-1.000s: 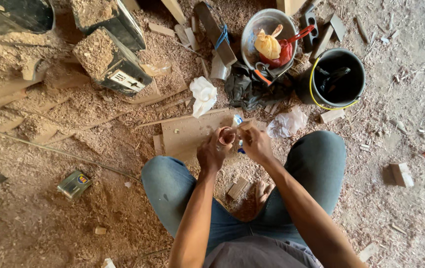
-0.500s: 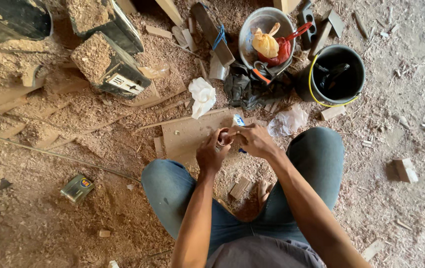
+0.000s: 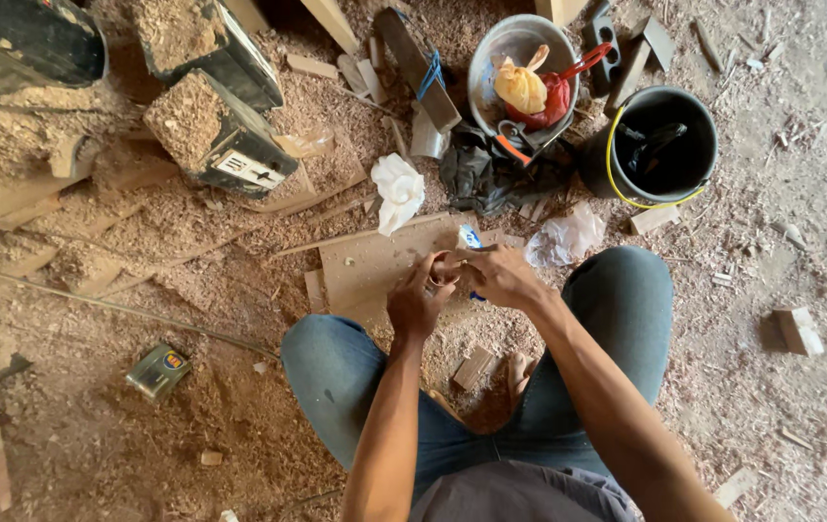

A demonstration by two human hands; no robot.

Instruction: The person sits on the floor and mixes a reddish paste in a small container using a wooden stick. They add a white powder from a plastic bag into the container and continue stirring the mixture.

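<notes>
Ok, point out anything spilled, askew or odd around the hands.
Sawdust is heaped on the dark machine parts and spread across the floor. Wood offcuts lie scattered, and a small tin sits tilted in the dust. Both hands, left and right, close around something small that is hidden.

Below the fingers (image 3: 433, 280), both forearms are bare, the legs wear blue denim jeans (image 3: 336, 377), and a grey shirt (image 3: 520, 493) covers the torso.

Both hands, left hand (image 3: 420, 302) and right hand (image 3: 497, 275), joined on small object (image 3: 442, 272) above wooden board (image 3: 375, 268); black bucket (image 3: 662, 145) beyond.
</notes>
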